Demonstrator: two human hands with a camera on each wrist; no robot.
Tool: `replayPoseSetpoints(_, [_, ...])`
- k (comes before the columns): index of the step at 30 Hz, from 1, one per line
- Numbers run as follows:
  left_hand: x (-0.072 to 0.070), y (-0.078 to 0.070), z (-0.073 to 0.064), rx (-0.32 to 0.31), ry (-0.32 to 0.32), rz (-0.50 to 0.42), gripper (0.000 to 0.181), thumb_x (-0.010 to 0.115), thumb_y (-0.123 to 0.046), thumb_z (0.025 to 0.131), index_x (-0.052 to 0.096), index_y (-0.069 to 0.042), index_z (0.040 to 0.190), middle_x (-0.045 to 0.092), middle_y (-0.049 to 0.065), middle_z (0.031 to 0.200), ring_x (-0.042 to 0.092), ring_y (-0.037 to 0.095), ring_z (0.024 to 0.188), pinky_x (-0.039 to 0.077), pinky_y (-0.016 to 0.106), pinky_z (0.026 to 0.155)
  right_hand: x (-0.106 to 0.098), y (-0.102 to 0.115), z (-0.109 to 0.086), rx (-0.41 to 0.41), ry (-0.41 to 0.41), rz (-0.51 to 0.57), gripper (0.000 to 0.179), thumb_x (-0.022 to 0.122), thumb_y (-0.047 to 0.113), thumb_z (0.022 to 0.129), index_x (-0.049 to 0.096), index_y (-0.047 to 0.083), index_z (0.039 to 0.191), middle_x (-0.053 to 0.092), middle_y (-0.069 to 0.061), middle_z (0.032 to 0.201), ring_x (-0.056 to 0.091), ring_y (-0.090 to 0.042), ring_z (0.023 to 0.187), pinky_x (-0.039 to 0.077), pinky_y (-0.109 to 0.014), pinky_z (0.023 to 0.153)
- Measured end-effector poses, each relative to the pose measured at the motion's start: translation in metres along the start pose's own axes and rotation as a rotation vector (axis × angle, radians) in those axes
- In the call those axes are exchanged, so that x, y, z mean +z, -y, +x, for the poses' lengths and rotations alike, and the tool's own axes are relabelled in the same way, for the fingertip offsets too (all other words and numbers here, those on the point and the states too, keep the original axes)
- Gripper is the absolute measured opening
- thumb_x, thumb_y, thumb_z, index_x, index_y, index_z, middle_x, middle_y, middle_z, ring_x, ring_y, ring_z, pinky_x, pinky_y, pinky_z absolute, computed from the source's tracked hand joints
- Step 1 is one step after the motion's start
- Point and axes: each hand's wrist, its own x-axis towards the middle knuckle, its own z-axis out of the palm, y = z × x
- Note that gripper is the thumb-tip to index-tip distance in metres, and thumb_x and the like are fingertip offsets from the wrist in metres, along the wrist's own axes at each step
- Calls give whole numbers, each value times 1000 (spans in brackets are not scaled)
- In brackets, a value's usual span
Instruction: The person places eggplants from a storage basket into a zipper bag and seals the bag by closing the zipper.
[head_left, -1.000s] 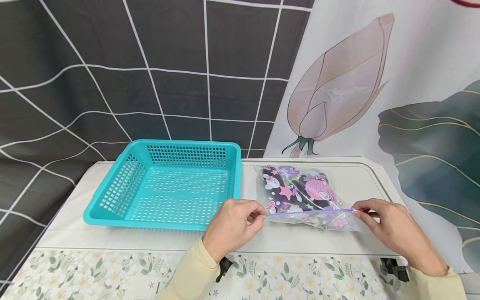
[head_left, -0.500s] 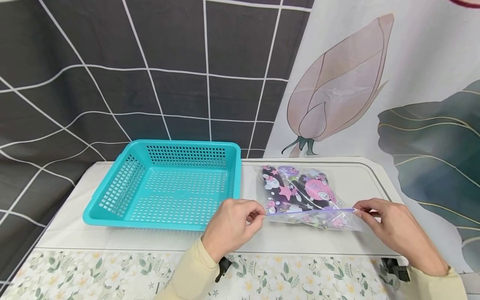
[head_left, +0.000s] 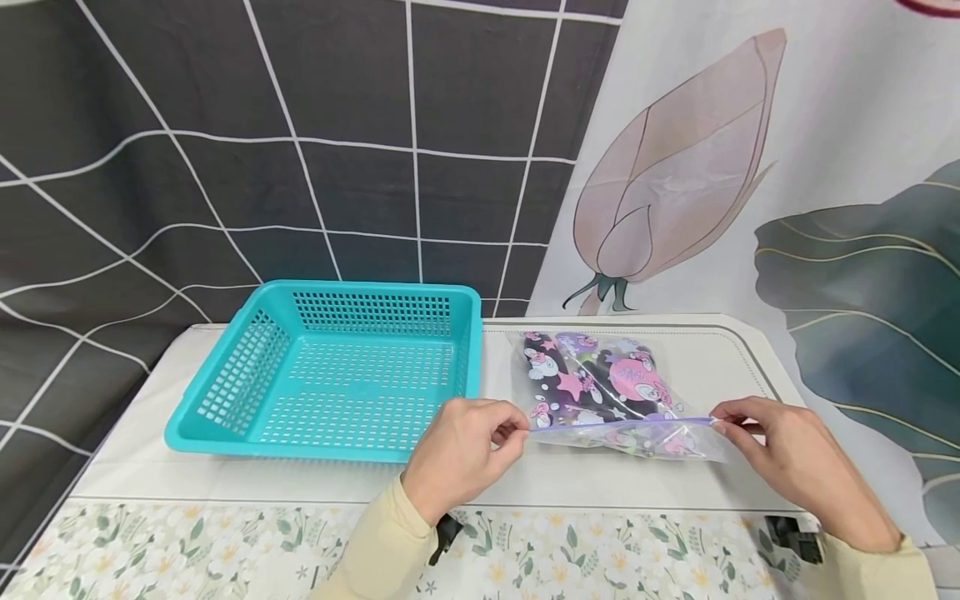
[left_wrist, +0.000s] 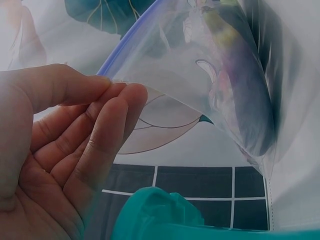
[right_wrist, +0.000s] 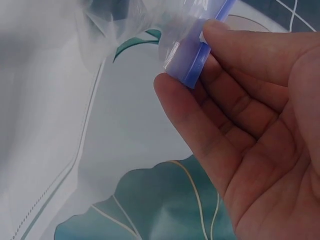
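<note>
A clear zip bag (head_left: 588,436) with a purple-blue zip strip (head_left: 622,424) lies in front of me, right of centre. Folded fabric (head_left: 637,379), black with pink and purple cartoon prints, is inside it. My left hand (head_left: 467,450) pinches the left end of the strip between thumb and fingertip. At the right end my right hand (head_left: 791,462) pinches the strip; a small white bit shows under the thumb in the right wrist view, where the strip's end (right_wrist: 196,67) sticks out past it. The strip is stretched straight between both hands, slightly raised.
A turquoise perforated basket (head_left: 472,333) stands left of the bag, its near right corner close behind my left hand. White cloth with a floral front band covers the table (head_left: 262,492). Dark grid and flower-print curtains (head_left: 360,192) hang behind.
My right hand has slid slightly to the right along the strip. The left hand has shifted a touch left; the bag's fabric and the basket look the same.
</note>
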Motion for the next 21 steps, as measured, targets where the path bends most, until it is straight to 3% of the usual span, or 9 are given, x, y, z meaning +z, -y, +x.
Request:
replayPoseSetpoints(10, [-1, 1, 0, -6, 6, -2, 7, 73, -2, 84, 75, -8, 84, 76, 0, 82, 68, 5, 66, 51, 11, 64, -2, -5, 1, 36, 27, 2, 18, 83, 7, 78, 74, 20, 88, 72, 7, 82, 64, -1, 69, 43, -12, 57])
replayPoseSetpoints(17, [-2, 1, -1, -16, 10, -2, 7, 73, -3, 84, 75, -9, 84, 75, 0, 81, 67, 4, 66, 51, 11, 64, -3, -7, 1, 67, 46, 11, 15, 82, 10, 80, 74, 20, 88, 72, 6, 82, 63, -2, 69, 48, -23, 54])
replayPoseSetpoints(21, [-2, 0, 0, -10, 11, -1, 6, 73, -2, 84, 75, -9, 84, 75, 0, 81, 68, 4, 66, 51, 11, 64, -3, -7, 0, 62, 36, 9, 17, 83, 9, 79, 74, 20, 88, 72, 6, 82, 62, -1, 69, 46, -19, 55])
